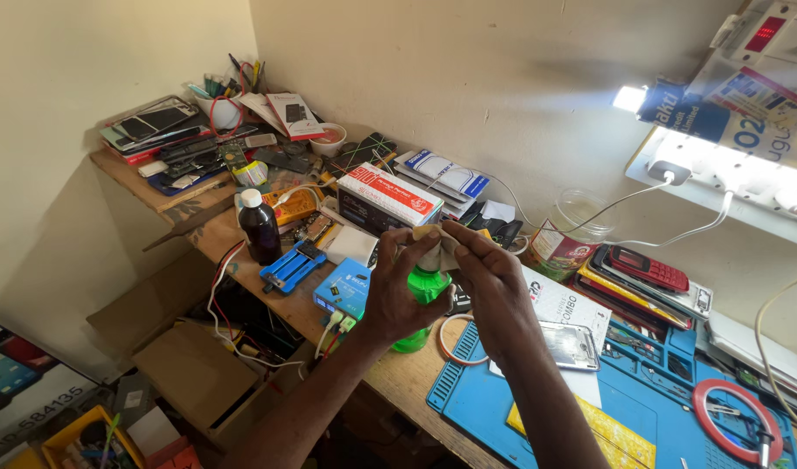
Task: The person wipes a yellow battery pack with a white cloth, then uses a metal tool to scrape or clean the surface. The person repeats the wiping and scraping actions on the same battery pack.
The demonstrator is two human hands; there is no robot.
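Head view: green plastic bottle (423,291) at frame centre, held above the front edge of the tabletop (407,382), just at 9 o'clock of the blue work mat (494,404).

Left hand (396,295) wraps the bottle body, fingers clenched round it. Right hand (494,278) is at the top, fingers pinching a small pale pad or cloth (429,233) against the bottle's neck. Can't tell whether a cap is on; the neck is mostly hidden by the fingers.

Handling, my read:
- Translucent thin-wall plastic, so probably light and a bit squeezable. A hard clench could push liquid out at the top.
- Smooth wall, likely slippery if wet.
- Not fragile, but a spill among the bare electronics around it would be bad.
- Best hold: mid-body full wrap, as the left hand has it, bottle upright. The neck is too narrow for a carry.

Around it:
- 9 o'clock: small blue box (346,291) with wires
- 10 o'clock: dark bottle with white cap (259,227)
- 12 o'clock: red-and-white carton (388,198)
- 3 o'clock: phone part with a metal back (572,346) lying on a paper sheet
- 2 o'clock, further off: red keypad phone (648,269)
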